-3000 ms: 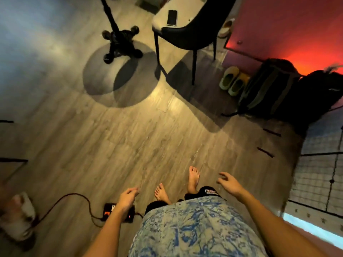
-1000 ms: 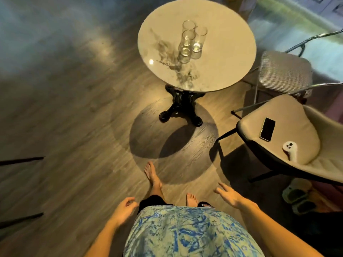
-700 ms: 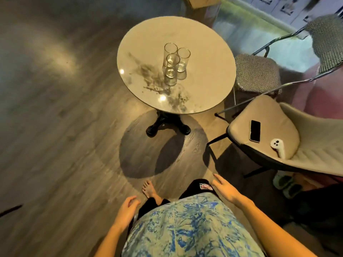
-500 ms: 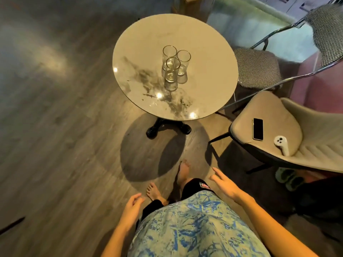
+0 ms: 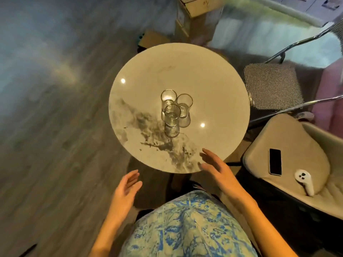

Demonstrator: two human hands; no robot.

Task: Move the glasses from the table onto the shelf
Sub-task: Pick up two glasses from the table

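Observation:
Three clear drinking glasses stand close together near the middle of a round marble table (image 5: pixel 213 86): a near glass (image 5: pixel 172 115), a far-left glass (image 5: pixel 168 98) and a right glass (image 5: pixel 184 105). My right hand (image 5: pixel 216 166) hovers over the table's near edge, fingers spread, holding nothing. My left hand (image 5: pixel 126 190) is lower and left, just short of the table's edge, also open and empty. Both hands are well short of the glasses. No shelf is in view.
A beige chair (image 5: pixel 289 164) stands at the right with a black phone (image 5: pixel 275 161) and a white controller (image 5: pixel 305 183) on its seat. A houndstooth chair (image 5: pixel 272 86) with a chrome frame is beyond it. Cardboard boxes (image 5: pixel 193 13) sit past the table. Wooden floor spreads left.
I have stepped up to the table, which now fills the middle of the view. Both hands have risen forward from my sides toward the table's near edge.

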